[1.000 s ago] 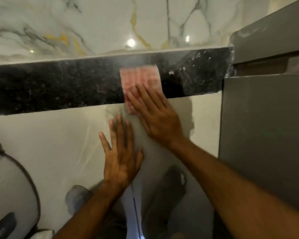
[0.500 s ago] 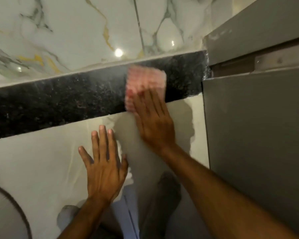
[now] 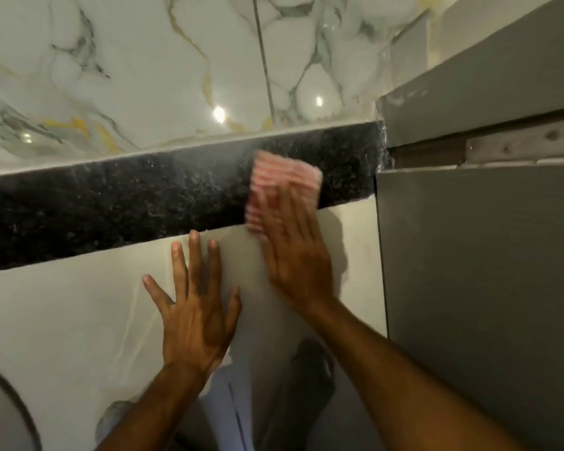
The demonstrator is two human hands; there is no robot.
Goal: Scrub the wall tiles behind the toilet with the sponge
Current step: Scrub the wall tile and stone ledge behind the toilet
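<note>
Two hands and one sponge appear. Your right hand [image 3: 295, 255] lies flat, fingers extended and close together, pressing the pink ribbed sponge [image 3: 282, 187] against the wall; the fingers do not curl around it, and both hand and sponge are blurred. The sponge sits mostly on the black band [image 3: 111, 206], its lower edge reaching the pale tile [image 3: 62, 304] below, near the grey panel [image 3: 469, 271] at right but apart from it. Your fingers cover the sponge's lower right part, so its full outline cannot be made out. Your left hand [image 3: 194, 317] rests open on the pale tile, five fingers spread, holding nothing, its fingertips just below the band. Three wall zones are visible: marble tiles [image 3: 127, 76] above, the one black band, and the pale tile beneath. One vertical joint [image 3: 263, 60] divides the marble tiles, and three bright light reflections [image 3: 219, 112] show on them. Both forearms are cut off by the bottom edge. One rounded object [image 3: 0, 408] at lower left is cropped by the frame and cannot be identified. A dark shape mirrored in the glossy tile between your forearms is indistinct. Above the grey panel, a strip of bare wood [image 3: 518, 144] shows in a gap.
</note>
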